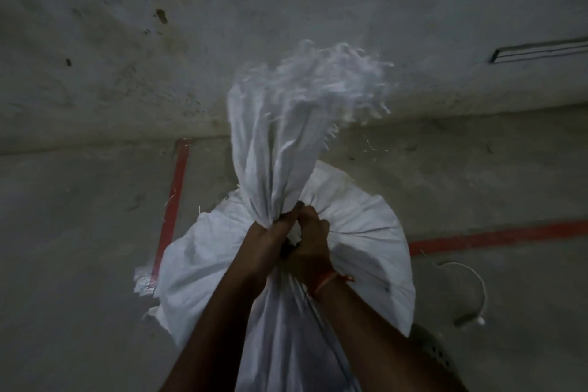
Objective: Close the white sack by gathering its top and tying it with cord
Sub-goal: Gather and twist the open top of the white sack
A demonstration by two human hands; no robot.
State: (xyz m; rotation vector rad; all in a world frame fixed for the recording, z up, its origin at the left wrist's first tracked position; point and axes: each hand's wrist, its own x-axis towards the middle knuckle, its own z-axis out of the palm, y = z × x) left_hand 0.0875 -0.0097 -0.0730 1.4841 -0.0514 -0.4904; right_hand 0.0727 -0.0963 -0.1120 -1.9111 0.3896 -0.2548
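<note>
Hands meet at the neck of a full white woven plastic sack (356, 232) standing on the grey concrete floor (79, 248): the left hand (267, 235) and right hand (310, 242) both clench the gathered top, whose frayed mouth (318, 83) flares beyond them. A thin pale cord (474, 277) lies on the floor to the right hand's right.

My feed was dim and greyish throughout, with no light source in view. The sack (356, 232) was the brightest thing, while the arms at lower centre read nearly black. The frayed sack top at upper centre was smeared by motion blur. The wide lens bowed the floor edge and the red lines (173, 204) toward the frame edges. Corners fell darker, and fine grain softened the floor (79, 264).
</note>
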